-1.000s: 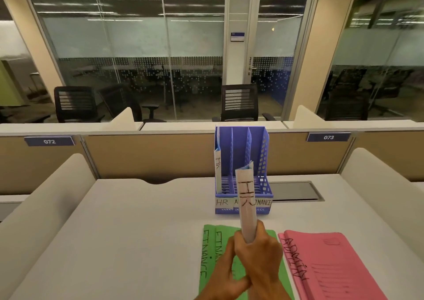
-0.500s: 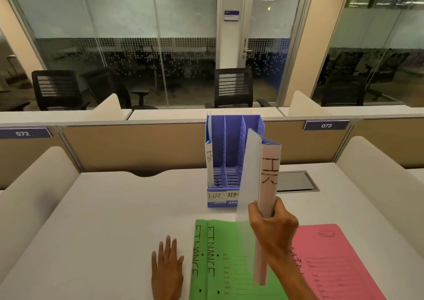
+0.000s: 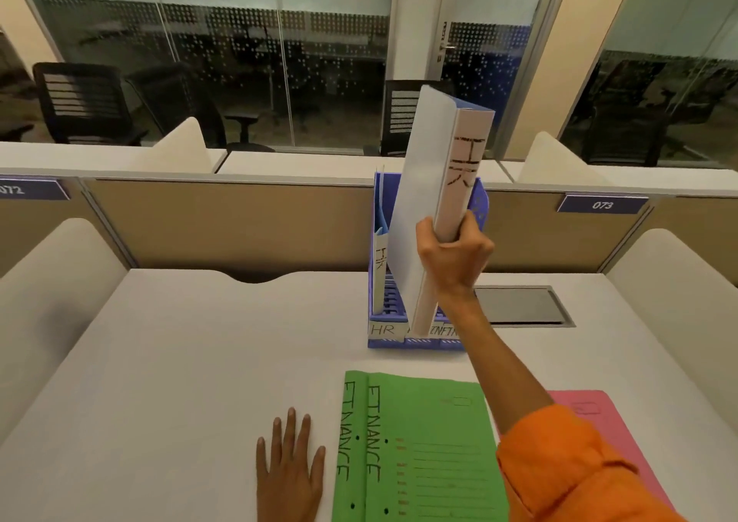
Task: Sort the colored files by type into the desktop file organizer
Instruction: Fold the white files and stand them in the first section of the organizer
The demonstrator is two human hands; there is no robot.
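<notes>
While right hand (image 3: 453, 260) fingers (image 3: 474, 238) clamp HR file (image 3: 425, 186) mid-spine, by organizer (image 3: 415, 344), left hand (image 3: 289, 471) flat

HR on held file (image 3: 463, 162), FINANCE on green file (image 3: 423, 421)

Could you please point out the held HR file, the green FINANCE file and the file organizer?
HR file (image 3: 463, 162): head view, labelled spine.
green FINANCE file (image 3: 439, 425): head view, front cover.
file organizer (image 3: 399, 344): head view, front base.

Blue organizer (image 3: 481, 206), green file (image 3: 423, 449), pink file (image 3: 623, 437).
</notes>
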